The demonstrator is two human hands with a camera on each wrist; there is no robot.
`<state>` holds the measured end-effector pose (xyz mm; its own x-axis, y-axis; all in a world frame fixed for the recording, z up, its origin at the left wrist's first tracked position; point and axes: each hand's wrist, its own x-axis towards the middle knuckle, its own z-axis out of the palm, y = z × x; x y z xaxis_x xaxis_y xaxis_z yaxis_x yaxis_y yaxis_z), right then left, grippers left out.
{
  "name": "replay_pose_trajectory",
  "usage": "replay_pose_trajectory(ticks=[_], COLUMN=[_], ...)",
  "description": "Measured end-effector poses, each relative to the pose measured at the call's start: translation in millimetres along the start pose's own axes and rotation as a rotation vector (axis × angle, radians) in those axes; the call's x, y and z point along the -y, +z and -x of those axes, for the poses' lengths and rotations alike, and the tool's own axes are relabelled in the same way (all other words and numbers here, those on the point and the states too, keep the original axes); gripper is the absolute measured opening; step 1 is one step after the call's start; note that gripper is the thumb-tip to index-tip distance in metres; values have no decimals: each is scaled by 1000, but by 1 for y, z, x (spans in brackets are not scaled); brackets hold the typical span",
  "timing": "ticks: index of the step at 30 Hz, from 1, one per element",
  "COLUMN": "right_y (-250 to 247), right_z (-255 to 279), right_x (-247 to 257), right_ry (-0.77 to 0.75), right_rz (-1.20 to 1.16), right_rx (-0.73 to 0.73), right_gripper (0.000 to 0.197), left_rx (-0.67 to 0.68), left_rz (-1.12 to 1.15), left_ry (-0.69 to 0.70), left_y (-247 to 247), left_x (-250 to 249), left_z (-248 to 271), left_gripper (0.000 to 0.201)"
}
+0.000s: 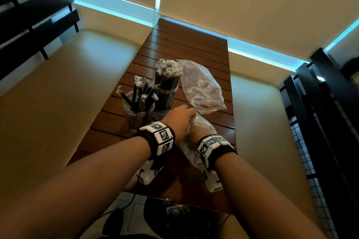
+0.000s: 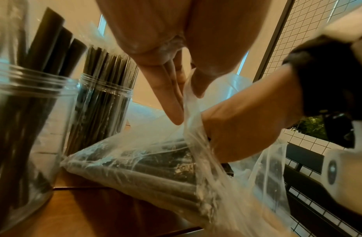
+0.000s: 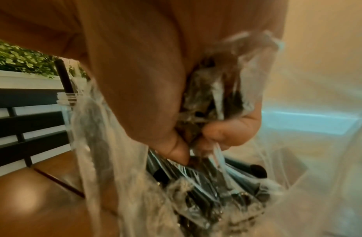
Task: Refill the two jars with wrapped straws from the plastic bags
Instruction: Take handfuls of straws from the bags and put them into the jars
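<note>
While both hands work at the near end of the brown slatted wooden table (image 1: 194, 48), the left hand (image 2: 171, 89) holds the mouth of the clear plastic bag of black wrapped straws (image 2: 151, 162), its straight fingers and thumb nipping the film. The right hand (image 3: 155, 99) is inside that bag, fingers curled round a bunch of wrapped straws (image 3: 212, 96); how many cannot be told through the blur. Just left of the bag stand two clear plastic jars: the near jar (image 1: 136, 114) holds a few loose black straws, the far jar (image 1: 167, 95) is packed full. A second, flattened clear bag (image 1: 202, 87) lies right of the full jar.
</note>
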<state>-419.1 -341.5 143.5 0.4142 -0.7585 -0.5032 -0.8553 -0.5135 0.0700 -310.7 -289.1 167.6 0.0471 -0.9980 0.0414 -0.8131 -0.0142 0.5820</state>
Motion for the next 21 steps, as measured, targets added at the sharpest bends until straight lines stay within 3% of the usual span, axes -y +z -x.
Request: replay_pose_trajectory(ticks=[3, 10, 15, 17, 21], right_y=[1, -31, -73, -91, -129], right_z=[-4, 26, 66, 73, 84], right_x=[-6, -21, -34, -41, -58], right_ry=[-59, -75, -132, -111, -25], right_rz=[27, 18, 371, 504, 717], right_rx=[12, 88, -131, -157, -182], right_gripper=[51, 34, 16, 11, 20], left_rx=[-12, -54, -23, -14, 3], left_rz=[16, 144, 148, 122, 53], left_ry=[-15, -118, -167, -182, -247], left_y=[2, 8, 9, 9, 7], left_x=[-3, -2, -3, -3, -2], left_z=[-6, -23, -34, -36, -36], left_gripper=[16, 8, 9, 12, 15])
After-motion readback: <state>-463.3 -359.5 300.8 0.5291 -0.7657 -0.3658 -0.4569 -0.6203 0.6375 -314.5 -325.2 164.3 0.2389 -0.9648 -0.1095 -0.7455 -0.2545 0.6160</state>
